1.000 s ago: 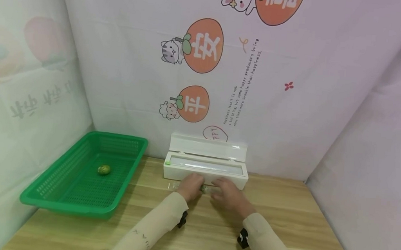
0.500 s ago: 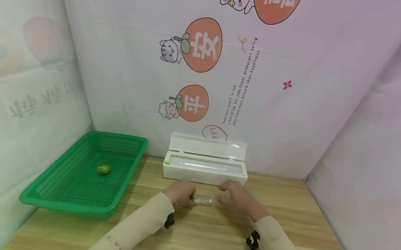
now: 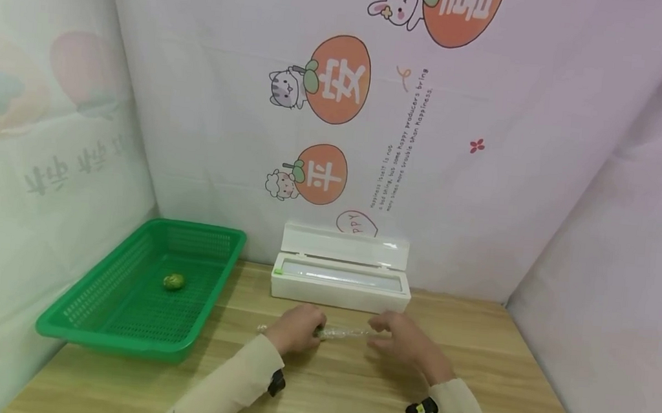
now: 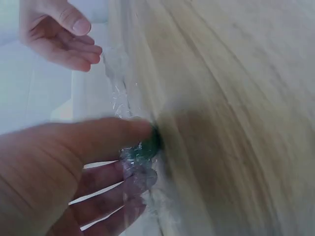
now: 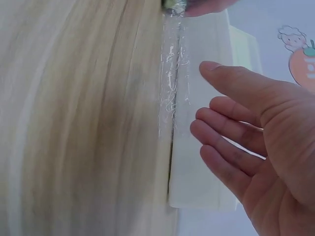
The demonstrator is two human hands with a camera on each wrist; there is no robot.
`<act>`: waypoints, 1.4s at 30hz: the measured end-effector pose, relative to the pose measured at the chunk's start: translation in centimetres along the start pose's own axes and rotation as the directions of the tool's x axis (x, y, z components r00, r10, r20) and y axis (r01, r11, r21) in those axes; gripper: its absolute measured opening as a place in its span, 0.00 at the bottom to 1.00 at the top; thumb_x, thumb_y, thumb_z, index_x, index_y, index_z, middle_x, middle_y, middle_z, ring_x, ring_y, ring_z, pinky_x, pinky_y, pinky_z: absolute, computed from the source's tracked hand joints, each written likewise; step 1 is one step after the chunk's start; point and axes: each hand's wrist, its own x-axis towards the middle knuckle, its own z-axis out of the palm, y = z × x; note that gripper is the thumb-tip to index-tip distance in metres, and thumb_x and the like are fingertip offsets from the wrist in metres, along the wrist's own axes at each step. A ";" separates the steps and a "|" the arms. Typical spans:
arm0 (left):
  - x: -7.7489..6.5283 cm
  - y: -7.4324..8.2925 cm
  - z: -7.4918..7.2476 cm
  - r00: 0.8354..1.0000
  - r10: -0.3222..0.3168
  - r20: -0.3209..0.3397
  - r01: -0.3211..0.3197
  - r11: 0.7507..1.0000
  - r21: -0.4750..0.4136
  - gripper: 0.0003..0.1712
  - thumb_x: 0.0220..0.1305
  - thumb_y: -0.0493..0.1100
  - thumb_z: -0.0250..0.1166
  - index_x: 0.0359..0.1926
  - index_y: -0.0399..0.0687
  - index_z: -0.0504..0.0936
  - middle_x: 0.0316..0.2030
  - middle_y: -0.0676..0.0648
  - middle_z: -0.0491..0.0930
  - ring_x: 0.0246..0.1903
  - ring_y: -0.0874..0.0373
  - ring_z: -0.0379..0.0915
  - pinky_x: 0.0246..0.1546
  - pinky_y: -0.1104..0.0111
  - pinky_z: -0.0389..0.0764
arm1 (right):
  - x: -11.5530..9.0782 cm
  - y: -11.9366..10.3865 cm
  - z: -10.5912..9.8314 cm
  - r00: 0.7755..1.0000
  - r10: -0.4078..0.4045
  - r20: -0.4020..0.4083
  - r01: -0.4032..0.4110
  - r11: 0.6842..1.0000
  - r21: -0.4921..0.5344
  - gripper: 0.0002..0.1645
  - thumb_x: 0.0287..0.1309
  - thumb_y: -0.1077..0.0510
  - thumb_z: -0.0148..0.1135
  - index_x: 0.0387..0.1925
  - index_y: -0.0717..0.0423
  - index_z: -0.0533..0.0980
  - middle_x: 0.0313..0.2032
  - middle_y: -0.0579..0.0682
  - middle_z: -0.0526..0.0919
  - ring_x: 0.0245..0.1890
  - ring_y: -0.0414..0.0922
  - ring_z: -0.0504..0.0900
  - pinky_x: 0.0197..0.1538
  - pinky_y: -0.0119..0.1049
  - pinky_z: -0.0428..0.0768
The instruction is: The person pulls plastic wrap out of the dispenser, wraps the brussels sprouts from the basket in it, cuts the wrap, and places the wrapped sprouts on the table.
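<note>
- I see my left hand (image 3: 298, 329) pinching a small green ball (image 4: 147, 143) through a strip of cling film (image 3: 344, 333); thumb and fingers are curled tight on it, just in front of the white film dispenser (image 3: 340, 284).
- My right hand (image 3: 402, 337) rests with its fingers relaxed and loosely spread, gripping nothing, just beside the free end of the cling film, also in front of the dispenser.
- The cling film lies twisted into a thin rope on the tabletop (image 3: 351, 389), running along the dispenser's front between my two hands.
- I judge the film very light, soft and clingy; it will crumple, stick to itself and tear if yanked. It is best held at its twisted ends, close to the ball.
- The ball looks small and firm, probably slick under the wrap, so I would pinch it across its middle.
- Count: one dispenser, lid up; one strip of film; one ball in hand; a second green ball (image 3: 173, 281) in the one green basket (image 3: 122, 339), left of the dispenser.
</note>
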 end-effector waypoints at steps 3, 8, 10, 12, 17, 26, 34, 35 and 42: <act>-0.1 -0.1 0.3 1.000 0.011 -0.016 -0.011 1.000 -0.013 0.07 0.58 0.41 0.79 0.34 0.48 0.88 0.33 0.53 0.87 0.32 0.63 0.77 0.38 0.68 0.84 | -0.5 0.4 0.7 1.000 0.016 -0.026 -0.015 1.000 0.017 0.27 0.65 0.53 0.74 0.60 0.63 0.81 0.56 0.59 0.88 0.56 0.57 0.86 0.61 0.58 0.84; -0.7 -0.2 -0.1 0.998 0.038 -0.056 -0.042 0.997 -0.059 0.07 0.60 0.43 0.79 0.35 0.48 0.90 0.32 0.54 0.87 0.29 0.66 0.75 0.35 0.72 0.82 | -1.3 0.8 1.4 0.996 0.030 -0.090 -0.029 0.999 0.022 0.30 0.64 0.49 0.74 0.61 0.61 0.81 0.56 0.59 0.87 0.57 0.58 0.86 0.61 0.58 0.85; -1.2 -0.3 -0.6 0.996 0.043 -0.080 -0.049 0.996 -0.076 0.06 0.61 0.43 0.79 0.35 0.48 0.89 0.31 0.54 0.86 0.29 0.67 0.74 0.33 0.73 0.81 | -1.5 0.9 1.7 0.994 0.036 -0.105 -0.033 0.999 0.026 0.30 0.63 0.47 0.74 0.61 0.60 0.81 0.56 0.58 0.87 0.57 0.57 0.86 0.61 0.56 0.86; -1.8 -0.3 -1.1 0.992 0.053 -0.113 -0.062 0.995 -0.079 0.05 0.60 0.42 0.78 0.35 0.48 0.89 0.32 0.54 0.86 0.30 0.66 0.74 0.34 0.73 0.81 | -1.6 0.9 1.8 0.993 0.043 -0.112 -0.039 0.998 0.043 0.32 0.63 0.45 0.75 0.62 0.57 0.81 0.57 0.56 0.87 0.57 0.56 0.86 0.61 0.54 0.86; -3.2 -0.7 -2.0 0.977 0.070 -0.201 -0.088 0.993 -0.084 0.08 0.57 0.38 0.78 0.38 0.49 0.90 0.36 0.53 0.87 0.37 0.63 0.80 0.41 0.70 0.85 | -1.8 0.5 2.1 0.994 0.033 -0.103 -0.020 0.992 0.122 0.33 0.62 0.43 0.75 0.64 0.52 0.80 0.58 0.54 0.87 0.59 0.55 0.85 0.63 0.53 0.85; -4.5 -0.6 -1.9 0.970 0.065 -0.233 -0.095 0.988 -0.121 0.14 0.58 0.39 0.79 0.45 0.46 0.89 0.42 0.50 0.88 0.42 0.59 0.84 0.48 0.68 0.88 | -1.8 0.7 1.9 0.995 0.020 -0.100 0.006 0.967 0.253 0.32 0.65 0.41 0.72 0.62 0.56 0.81 0.59 0.51 0.88 0.57 0.50 0.86 0.64 0.46 0.84; -4.6 -0.8 -2.5 0.968 0.074 -0.238 -0.105 0.987 -0.122 0.15 0.59 0.40 0.79 0.47 0.45 0.89 0.43 0.49 0.89 0.44 0.57 0.85 0.49 0.66 0.89 | -1.6 1.0 2.1 0.993 -0.007 -0.119 0.045 0.946 0.322 0.16 0.67 0.51 0.72 0.53 0.51 0.85 0.47 0.48 0.91 0.45 0.39 0.88 0.55 0.32 0.86; -4.6 -0.8 -2.5 0.968 0.073 -0.239 -0.106 0.987 -0.125 0.15 0.59 0.40 0.79 0.47 0.45 0.89 0.43 0.49 0.89 0.44 0.57 0.86 0.49 0.66 0.89 | -1.6 0.9 2.1 0.992 0.000 -0.128 0.043 0.943 0.330 0.15 0.67 0.51 0.72 0.52 0.50 0.86 0.45 0.48 0.91 0.45 0.39 0.88 0.55 0.32 0.86; -4.4 -1.1 -2.5 0.968 0.082 -0.238 -0.113 0.986 -0.120 0.13 0.61 0.40 0.78 0.47 0.46 0.89 0.43 0.51 0.89 0.45 0.59 0.86 0.50 0.67 0.88 | -1.4 0.4 2.2 0.981 0.066 -0.183 0.008 0.927 0.375 0.19 0.65 0.47 0.73 0.53 0.52 0.86 0.46 0.47 0.91 0.46 0.39 0.88 0.54 0.30 0.86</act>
